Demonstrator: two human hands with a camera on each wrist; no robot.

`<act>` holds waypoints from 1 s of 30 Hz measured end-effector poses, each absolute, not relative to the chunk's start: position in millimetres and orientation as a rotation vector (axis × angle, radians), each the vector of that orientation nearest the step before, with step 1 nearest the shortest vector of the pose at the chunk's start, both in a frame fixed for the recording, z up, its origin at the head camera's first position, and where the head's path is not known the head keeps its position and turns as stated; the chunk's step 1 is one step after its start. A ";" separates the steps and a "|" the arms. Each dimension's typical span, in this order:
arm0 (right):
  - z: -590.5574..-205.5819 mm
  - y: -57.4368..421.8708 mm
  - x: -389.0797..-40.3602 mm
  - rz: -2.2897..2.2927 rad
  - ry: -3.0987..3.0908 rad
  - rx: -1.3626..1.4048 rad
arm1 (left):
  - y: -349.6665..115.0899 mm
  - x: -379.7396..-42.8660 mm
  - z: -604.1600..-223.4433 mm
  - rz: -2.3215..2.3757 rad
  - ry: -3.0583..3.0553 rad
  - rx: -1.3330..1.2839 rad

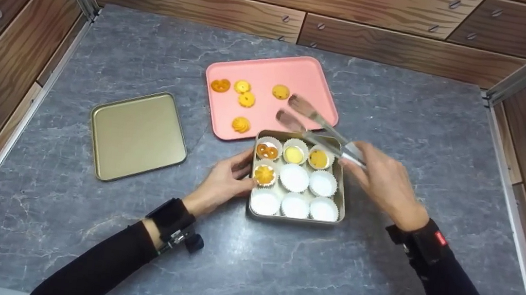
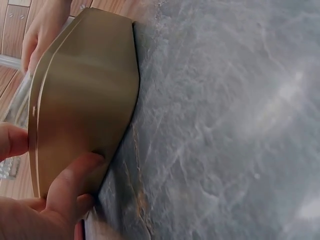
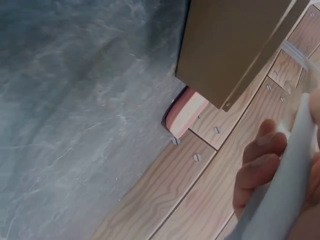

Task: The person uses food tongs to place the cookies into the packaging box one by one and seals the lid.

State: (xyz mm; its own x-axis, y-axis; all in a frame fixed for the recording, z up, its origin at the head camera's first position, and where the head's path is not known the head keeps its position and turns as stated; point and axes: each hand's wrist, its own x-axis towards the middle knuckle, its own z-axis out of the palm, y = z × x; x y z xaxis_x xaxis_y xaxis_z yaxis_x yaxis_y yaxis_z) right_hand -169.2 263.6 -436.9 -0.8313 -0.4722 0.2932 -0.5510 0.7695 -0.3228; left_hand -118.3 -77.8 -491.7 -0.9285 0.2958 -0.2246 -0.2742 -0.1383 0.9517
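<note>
Mid-bench (image 1: 327, 276), the left hand (image 1: 226, 178) has its fingers gripping the tin (image 2: 90, 90) by its wall. The right hand's (image 1: 386, 182) fingers grip the tongs (image 1: 317, 117), tips parted, over the tray (image 1: 300, 71) toward the bench's far edge. Five cookies (image 1: 241, 124) lie there; four cups (image 1: 294, 178) are filled, five bare. Seemingly mid-filling; next probably calls for pinching a cookie lightly.
</note>
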 end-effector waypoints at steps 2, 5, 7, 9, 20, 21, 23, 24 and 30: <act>-434.5 260.9 -176.4 0.649 -2.819 0.728 | -76.9 -119.4 -491.2 2.114 1.791 0.006; -430.0 256.2 -186.8 0.727 -2.921 0.597 | -75.1 -120.8 -489.9 2.100 1.816 -0.018; -426.6 252.9 -193.0 0.773 -2.978 0.531 | -73.7 -121.3 -489.0 2.097 1.820 -0.028; -423.7 249.9 -198.4 0.800 -3.019 0.494 | -72.5 -121.6 -488.1 2.090 1.834 -0.038; -420.5 240.4 -218.1 0.752 -3.031 0.466 | -68.8 -129.4 -488.8 2.047 1.908 -0.030; -420.7 240.0 -220.2 0.735 -3.022 0.471 | -68.7 -130.2 -488.8 2.041 1.917 -0.032; -421.8 239.8 -225.3 0.689 -3.002 0.471 | -68.3 -131.8 -488.4 2.034 1.928 -0.037; -422.1 239.7 -228.0 0.666 -2.994 0.469 | -68.0 -132.3 -488.1 2.029 1.934 -0.039; -422.0 236.8 -245.5 0.542 -2.990 0.447 | -67.2 -135.9 -487.5 2.022 1.956 -0.051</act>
State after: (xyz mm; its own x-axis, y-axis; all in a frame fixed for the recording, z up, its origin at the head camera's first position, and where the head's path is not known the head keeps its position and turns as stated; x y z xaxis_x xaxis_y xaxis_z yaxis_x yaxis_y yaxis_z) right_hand -245.5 236.8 -422.0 -0.9551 -0.2709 0.1195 -0.2957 0.8954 -0.3330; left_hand -135.9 -67.2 -487.5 -0.9462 0.2067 -0.2490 -0.2558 -0.0063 0.9667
